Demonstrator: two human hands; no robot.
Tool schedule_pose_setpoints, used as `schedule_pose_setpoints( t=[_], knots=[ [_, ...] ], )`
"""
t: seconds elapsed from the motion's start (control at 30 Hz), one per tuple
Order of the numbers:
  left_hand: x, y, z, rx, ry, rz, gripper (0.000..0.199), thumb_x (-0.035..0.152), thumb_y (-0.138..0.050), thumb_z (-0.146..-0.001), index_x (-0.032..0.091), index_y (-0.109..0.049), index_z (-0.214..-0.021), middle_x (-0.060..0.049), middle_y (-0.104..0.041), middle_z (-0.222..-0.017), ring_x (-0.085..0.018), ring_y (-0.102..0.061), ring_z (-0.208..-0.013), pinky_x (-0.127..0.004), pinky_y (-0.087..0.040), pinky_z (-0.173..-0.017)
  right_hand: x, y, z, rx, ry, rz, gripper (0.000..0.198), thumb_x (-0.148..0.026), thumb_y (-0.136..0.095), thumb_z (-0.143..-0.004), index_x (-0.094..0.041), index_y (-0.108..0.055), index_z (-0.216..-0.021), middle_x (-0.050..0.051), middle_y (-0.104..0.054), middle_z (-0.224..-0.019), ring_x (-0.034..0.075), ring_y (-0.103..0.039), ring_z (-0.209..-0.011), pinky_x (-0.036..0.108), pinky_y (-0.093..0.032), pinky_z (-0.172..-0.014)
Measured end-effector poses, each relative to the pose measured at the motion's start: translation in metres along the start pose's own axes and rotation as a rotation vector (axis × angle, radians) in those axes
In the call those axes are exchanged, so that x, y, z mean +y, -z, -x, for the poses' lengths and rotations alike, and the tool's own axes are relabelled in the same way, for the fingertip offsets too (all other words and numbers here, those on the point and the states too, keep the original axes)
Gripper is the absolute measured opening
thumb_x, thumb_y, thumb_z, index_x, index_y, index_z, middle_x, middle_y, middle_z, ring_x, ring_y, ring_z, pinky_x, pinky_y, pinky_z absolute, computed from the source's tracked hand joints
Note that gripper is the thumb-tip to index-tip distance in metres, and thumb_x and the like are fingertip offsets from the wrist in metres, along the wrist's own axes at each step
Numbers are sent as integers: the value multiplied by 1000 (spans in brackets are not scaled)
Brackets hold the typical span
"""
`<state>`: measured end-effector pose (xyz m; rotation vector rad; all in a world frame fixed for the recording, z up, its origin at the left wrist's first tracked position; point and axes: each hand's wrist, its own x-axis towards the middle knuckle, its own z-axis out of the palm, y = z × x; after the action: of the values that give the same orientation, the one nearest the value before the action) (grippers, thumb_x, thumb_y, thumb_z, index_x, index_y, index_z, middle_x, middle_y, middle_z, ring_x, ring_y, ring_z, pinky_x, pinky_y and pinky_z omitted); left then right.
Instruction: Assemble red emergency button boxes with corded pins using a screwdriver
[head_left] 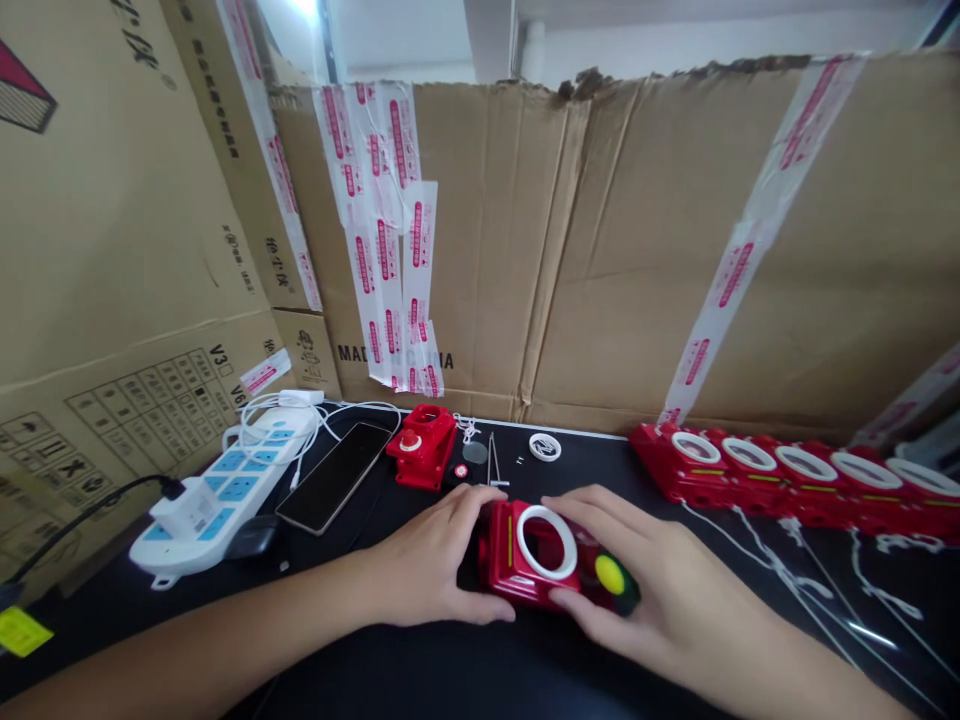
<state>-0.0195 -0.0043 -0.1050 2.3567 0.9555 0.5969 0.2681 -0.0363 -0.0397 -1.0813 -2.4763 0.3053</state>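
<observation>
In the middle of the black table is a red plastic housing [506, 555] with a white ring [568, 553] around its round opening. My left hand [431, 560] curves around its left side, thumb low and fingers at the back. From the right, my right hand [645, 570] grips the housing with its thumb at the front edge and its fingers behind. Under the right palm shows a dark green object with a round yellow end [610, 575], perhaps a tool handle; most of it is hidden.
Behind my hands lie another red housing [424, 455], a clear disc [474, 453], a metal hex key [492, 470] and a white ring with small parts [544, 447]. A phone [337, 478] and power strip [247, 490] sit left. Several red housings [697, 470] with strings stand right. Cardboard [487, 250] walls the back.
</observation>
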Motion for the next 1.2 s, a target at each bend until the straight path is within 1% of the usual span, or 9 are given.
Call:
schedule_pose_setpoints(
  t=[0.2,0.33,0.5,0.63,0.73,0.8,0.9,1.03,1.2],
  knots=[
    [-1,0,-3,56,-17,-115,83,41,-90,-83,18,-46,-149,-22,-60,-151,-45,-55,-148,-69,-46,-123,5,16,19,30,92,29,55,-30,-79,-90,-29,-64,-143,11,-76,-134,29,-79,-115,35,-67,-95],
    [-3,0,-5,111,-38,-168,77,34,-85,-89,21,-44,-153,-20,-57,-153,-42,-52,-150,-66,-46,-125,3,11,30,-135,136,101,55,-44,-86,-86,-33,-71,-138,5,-82,-122,24,-83,-88,31,-68,-73],
    [2,5,-2,224,-175,-256,56,22,-73,-94,22,-48,-144,-16,-61,-144,-35,-60,-134,-60,-50,-120,-9,-21,25,-151,115,141,53,-34,-92,-82,-26,-73,-131,4,-83,-118,22,-81,-72,32,-68,-67],
    [7,6,3,257,-370,-250,33,18,-60,-87,22,-57,-120,-11,-70,-108,-28,-69,-98,-45,-62,-90,-7,-26,29,-71,120,122,59,-41,-91,-84,-25,-66,-136,8,-80,-128,22,-81,-75,33,-69,-70],
    [10,3,7,186,-463,-287,21,28,-62,-87,22,-58,-107,-5,-70,-86,-23,-69,-71,-34,-56,-60,4,-7,34,18,102,127,42,-46,-70,-100,-26,-61,-136,12,-75,-130,24,-82,-84,34,-69,-69],
    [12,-1,10,149,-404,-314,28,40,-66,-87,22,-59,-108,-3,-72,-83,-22,-69,-63,-33,-52,-53,18,7,35,60,22,135,23,-35,-51,-107,-28,-60,-127,11,-72,-122,25,-81,-93,35,-69,-76],
    [15,-5,13,92,-269,-328,54,59,-76,-84,20,-62,-118,-2,-77,-85,-23,-73,-61,-34,-55,-53,45,14,37,110,-98,199,25,-31,-47,-106,-26,-57,-129,13,-66,-123,27,-79,-98,38,-68,-78],
    [16,-8,13,6,-172,-344,80,74,-78,-81,19,-60,-136,-3,-82,-90,-26,-79,-66,-35,-60,-60,75,-11,39,-3,-131,235,36,-22,-43,-107,-19,-55,-140,14,-59,-125,24,-77,-96,39,-68,-86],
    [15,-11,12,-35,-172,-311,78,80,-72,-85,19,-63,-133,-6,-85,-100,-30,-83,-73,-37,-61,-63,93,-41,36,17,-75,360,46,-19,-47,-106,-12,-54,-151,18,-61,-127,25,-78,-89,42,-70,-80]
  ],
)
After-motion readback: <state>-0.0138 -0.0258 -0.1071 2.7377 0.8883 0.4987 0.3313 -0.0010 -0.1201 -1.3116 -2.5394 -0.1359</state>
